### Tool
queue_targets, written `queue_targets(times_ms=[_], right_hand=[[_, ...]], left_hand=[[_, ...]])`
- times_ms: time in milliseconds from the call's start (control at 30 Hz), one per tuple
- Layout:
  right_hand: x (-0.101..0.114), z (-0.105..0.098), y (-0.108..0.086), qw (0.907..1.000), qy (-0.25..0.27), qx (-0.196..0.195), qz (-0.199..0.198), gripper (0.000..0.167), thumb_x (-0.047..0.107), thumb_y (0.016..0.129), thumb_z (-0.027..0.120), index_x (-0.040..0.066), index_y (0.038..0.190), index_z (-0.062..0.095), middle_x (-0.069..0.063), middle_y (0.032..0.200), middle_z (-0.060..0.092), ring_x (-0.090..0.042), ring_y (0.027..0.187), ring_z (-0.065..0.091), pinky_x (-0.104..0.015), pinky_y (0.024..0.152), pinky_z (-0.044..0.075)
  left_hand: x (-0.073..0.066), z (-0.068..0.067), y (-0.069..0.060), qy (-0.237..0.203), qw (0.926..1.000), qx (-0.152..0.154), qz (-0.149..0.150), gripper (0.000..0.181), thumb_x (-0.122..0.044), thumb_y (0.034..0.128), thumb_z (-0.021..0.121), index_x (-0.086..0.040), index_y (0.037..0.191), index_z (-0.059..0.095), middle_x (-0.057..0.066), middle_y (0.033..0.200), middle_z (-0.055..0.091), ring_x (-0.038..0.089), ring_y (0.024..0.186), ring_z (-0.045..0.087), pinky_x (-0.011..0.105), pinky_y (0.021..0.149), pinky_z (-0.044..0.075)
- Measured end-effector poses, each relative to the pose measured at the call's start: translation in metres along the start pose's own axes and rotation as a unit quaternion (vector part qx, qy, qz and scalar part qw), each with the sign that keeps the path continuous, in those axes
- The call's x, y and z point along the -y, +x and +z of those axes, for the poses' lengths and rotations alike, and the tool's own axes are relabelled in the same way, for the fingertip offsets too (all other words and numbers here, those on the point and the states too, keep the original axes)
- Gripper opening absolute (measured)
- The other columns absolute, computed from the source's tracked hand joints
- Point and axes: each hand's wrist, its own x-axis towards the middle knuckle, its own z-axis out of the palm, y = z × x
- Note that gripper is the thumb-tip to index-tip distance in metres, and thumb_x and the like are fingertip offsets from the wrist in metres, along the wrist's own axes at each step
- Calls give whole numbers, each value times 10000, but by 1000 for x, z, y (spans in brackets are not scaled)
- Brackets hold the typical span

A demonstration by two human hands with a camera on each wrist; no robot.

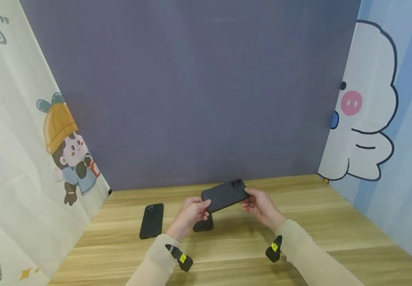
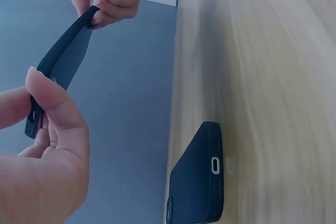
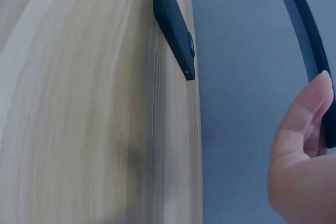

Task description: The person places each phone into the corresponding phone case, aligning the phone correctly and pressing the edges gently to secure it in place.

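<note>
A black phone case (image 1: 224, 195) with a camera cluster at its upper right corner is held tilted above the table between both hands. My left hand (image 1: 191, 212) pinches its left end between thumb and fingers. At the other end, my right hand (image 1: 262, 206) grips the lower right corner, thumb on the near face. The case's edge shows in the left wrist view and looks curved in the right wrist view. I cannot tell whether a phone sits inside. Below, partly hidden by the left hand and case, lies another black phone-shaped item (image 1: 203, 225).
Left of the left hand, a black cased phone (image 1: 151, 221) lies on the wooden table (image 1: 313, 222), camera side up. A dark grey panel (image 1: 206, 99) rises behind the table. Printed cloths flank it, with a cartoon figure (image 1: 71, 151) at left and a white character (image 1: 366, 107) at right.
</note>
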Motion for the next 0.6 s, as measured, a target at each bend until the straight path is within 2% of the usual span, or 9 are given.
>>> queue_targets(times_ms=[200,367,500,600], right_hand=[[3,-2,1,9991,-410,36,-58,302,252,1056,513,-39,1101,580,-76,767,658,-158,635,596,-276,626,555],[7,-1,3,9979,-652,-34,-49,395,291,1059,519,-51,1257,542,-47,797,649,-157,622,584,-284,627,545],[6,-3,2,9969,-784,24,-49,482,354,1063,522,-38,1343,531,-46,878,672,-152,668,597,-284,622,533],[7,-4,3,9964,-839,72,-46,469,382,1063,522,-18,1300,580,-49,890,678,-156,684,606,-287,598,522]], left_hand=[[-4,0,0,133,9999,60,-8,213,-94,975,655,-73,797,540,1,686,529,117,623,546,224,584,476],[-6,-2,0,198,9995,242,-30,260,-96,972,651,-89,749,517,-3,693,523,121,622,545,223,579,474],[-3,-3,0,244,9991,350,-81,296,-91,973,648,-90,717,497,-4,677,510,120,607,549,219,572,478],[-3,-4,1,313,9985,441,-85,300,-98,979,642,-88,721,489,1,680,506,113,599,543,220,573,476]])
